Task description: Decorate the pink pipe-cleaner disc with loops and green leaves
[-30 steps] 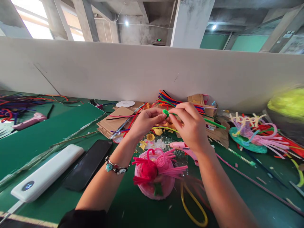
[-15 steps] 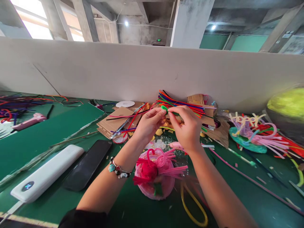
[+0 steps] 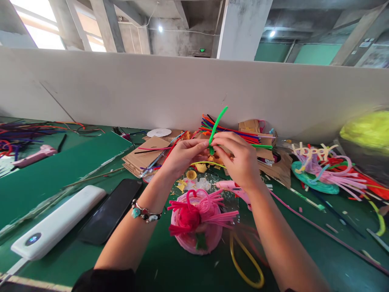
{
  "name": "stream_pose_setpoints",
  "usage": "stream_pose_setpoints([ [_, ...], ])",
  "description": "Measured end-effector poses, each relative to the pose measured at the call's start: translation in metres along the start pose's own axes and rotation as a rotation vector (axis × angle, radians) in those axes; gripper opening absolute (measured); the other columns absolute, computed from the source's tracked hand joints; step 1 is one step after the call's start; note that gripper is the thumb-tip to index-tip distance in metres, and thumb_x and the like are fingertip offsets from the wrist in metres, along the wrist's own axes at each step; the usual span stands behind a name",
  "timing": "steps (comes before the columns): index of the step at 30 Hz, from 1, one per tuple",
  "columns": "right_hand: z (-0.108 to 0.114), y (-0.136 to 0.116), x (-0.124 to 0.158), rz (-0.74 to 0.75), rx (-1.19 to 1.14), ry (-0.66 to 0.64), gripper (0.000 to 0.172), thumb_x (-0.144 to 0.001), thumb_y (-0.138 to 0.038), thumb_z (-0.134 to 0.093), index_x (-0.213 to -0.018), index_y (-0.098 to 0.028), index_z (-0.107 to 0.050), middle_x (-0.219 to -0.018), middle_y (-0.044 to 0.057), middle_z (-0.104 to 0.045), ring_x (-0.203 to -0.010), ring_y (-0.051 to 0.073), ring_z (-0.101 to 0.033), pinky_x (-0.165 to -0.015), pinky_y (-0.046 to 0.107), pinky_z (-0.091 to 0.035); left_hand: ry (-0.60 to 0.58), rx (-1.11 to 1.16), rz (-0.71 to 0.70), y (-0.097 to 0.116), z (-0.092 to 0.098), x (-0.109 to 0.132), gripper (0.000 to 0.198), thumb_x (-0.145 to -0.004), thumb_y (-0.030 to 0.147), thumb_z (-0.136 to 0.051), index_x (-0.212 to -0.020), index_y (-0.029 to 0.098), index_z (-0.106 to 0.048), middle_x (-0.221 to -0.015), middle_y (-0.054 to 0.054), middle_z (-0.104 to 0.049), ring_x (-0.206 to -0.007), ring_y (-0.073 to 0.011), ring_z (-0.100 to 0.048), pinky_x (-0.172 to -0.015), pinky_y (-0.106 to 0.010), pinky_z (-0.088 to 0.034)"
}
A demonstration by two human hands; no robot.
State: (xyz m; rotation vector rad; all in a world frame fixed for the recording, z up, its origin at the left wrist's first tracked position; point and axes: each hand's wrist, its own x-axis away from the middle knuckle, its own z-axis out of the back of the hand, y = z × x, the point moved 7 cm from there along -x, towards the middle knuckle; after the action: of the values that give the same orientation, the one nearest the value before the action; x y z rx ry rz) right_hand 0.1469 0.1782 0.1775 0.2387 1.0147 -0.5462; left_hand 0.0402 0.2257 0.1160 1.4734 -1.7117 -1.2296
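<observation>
Both hands meet in the middle of the head view, above the table, on a bright green pipe cleaner (image 3: 217, 123). One end of it stands up above the fingers and a bent part shows just below them. My left hand (image 3: 189, 153), with a charm bracelet at the wrist, pinches it from the left. My right hand (image 3: 236, 156) pinches it from the right, its fingertips close to the left ones. Beneath the hands lies a round pink pipe-cleaner piece (image 3: 209, 239) bearing a red ball and pink loops.
A pink glue gun (image 3: 232, 187) lies by my right forearm. A phone (image 3: 111, 211) and a white power bank (image 3: 57, 221) are at left. Behind the hands are cardboard (image 3: 147, 156) and several loose pipe cleaners. A teal decorated piece (image 3: 316, 182) sits at right, before the pale partition (image 3: 152, 89).
The green pipe cleaner, mostly hidden in the fingers before, now has a long end pointing up. My left hand has shifted slightly left and down, and the glue gun shows more.
</observation>
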Motion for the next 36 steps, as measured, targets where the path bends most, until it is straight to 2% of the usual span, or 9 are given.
stream_pose_setpoints([
  [5,0.0,-0.001,0.0,-0.003,-0.032,-0.012,0.009,-0.081,-0.013,-0.051,-0.078,-0.019,-0.058,-0.085,0.005,-0.064,-0.081,0.016,-0.059,-0.072,0.03,-0.047,0.041,-0.083,0.006,0.001,0.0,0.002,0.005,-0.067,0.011,-0.066,-0.063,0.013,-0.066,-0.052,0.004,-0.063,-0.048,-0.0031,-0.058,-0.053,-0.013,-0.047],
  [9,0.002,0.005,0.001,-0.087,-0.085,0.021,0.008,-0.079,-0.012,-0.053,-0.08,-0.019,-0.056,-0.078,0.003,-0.063,-0.075,0.013,-0.058,-0.069,0.027,-0.047,0.061,-0.129,-0.008,0.003,-0.001,0.004,0.007,-0.072,0.012,-0.061,-0.065,0.013,-0.064,-0.05,0.004,-0.061,-0.047,-0.0028,-0.057,-0.053,-0.014,-0.046],
  [15,0.003,0.009,0.002,-0.136,-0.131,0.007,0.013,-0.081,-0.01,-0.047,-0.079,-0.02,-0.056,-0.077,0.001,-0.061,-0.075,0.013,-0.057,-0.068,0.027,-0.045,0.002,-0.205,-0.051,0.009,-0.007,0.006,0.003,-0.072,0.011,-0.061,-0.071,0.013,-0.064,-0.056,0.003,-0.064,-0.05,-0.0034,-0.058,-0.054,-0.015,-0.046],
  [21,0.001,0.005,0.001,-0.056,-0.095,-0.018,0.015,-0.079,-0.008,-0.046,-0.08,-0.021,-0.055,-0.079,0.002,-0.06,-0.077,0.014,-0.057,-0.07,0.029,-0.045,0.018,-0.279,-0.072,0.015,-0.01,0.007,0.009,-0.072,0.005,-0.058,-0.065,0.012,-0.058,-0.052,0.005,-0.061,-0.047,-0.0022,-0.055,-0.052,-0.013,-0.042],
  [25,-0.004,0.003,0.003,0.019,0.018,-0.084,0.022,-0.075,-0.007,-0.048,-0.09,-0.022,-0.054,-0.088,0.004,-0.06,-0.086,0.018,-0.057,-0.075,0.032,-0.045,0.059,-0.297,-0.085,0.015,-0.006,0.006,0.01,-0.072,0.007,-0.058,-0.065,0.013,-0.056,-0.05,0.006,-0.059,-0.046,-0.0025,-0.053,-0.051,-0.014,-0.04],
  [29,-0.006,0.004,0.006,0.044,0.014,-0.133,0.025,-0.075,-0.012,-0.054,-0.098,-0.023,-0.053,-0.096,0.004,-0.06,-0.093,0.019,-0.056,-0.081,0.033,-0.045,0.057,-0.247,-0.079,0.012,-0.003,0.005,0.009,-0.071,0.01,-0.06,-0.065,0.014,-0.056,-0.051,0.006,-0.059,-0.046,-0.0034,-0.053,-0.051,-0.015,-0.04],
  [33,-0.004,0.004,0.004,0.051,-0.002,-0.1,0.018,-0.078,-0.021,-0.056,-0.096,-0.024,-0.055,-0.094,0.004,-0.061,-0.091,0.019,-0.057,-0.079,0.034,-0.046,0.038,-0.198,-0.051,0.007,-0.001,0.003,0.007,-0.069,0.014,-0.064,-0.066,0.015,-0.057,-0.054,0.005,-0.06,-0.048,-0.0037,-0.054,-0.049,-0.015,-0.038],
  [36,-0.002,0.003,0.003,0.063,0.024,-0.059,0.015,-0.08,-0.022,-0.055,-0.094,-0.025,-0.057,-0.094,0.004,-0.061,-0.089,0.019,-0.057,-0.078,0.036,-0.046,0.025,-0.169,-0.05,0.005,-0.001,0.003,0.008,-0.067,0.019,-0.066,-0.067,0.016,-0.059,-0.057,0.005,-0.06,-0.051,-0.0035,-0.054,-0.049,-0.014,-0.038],
])
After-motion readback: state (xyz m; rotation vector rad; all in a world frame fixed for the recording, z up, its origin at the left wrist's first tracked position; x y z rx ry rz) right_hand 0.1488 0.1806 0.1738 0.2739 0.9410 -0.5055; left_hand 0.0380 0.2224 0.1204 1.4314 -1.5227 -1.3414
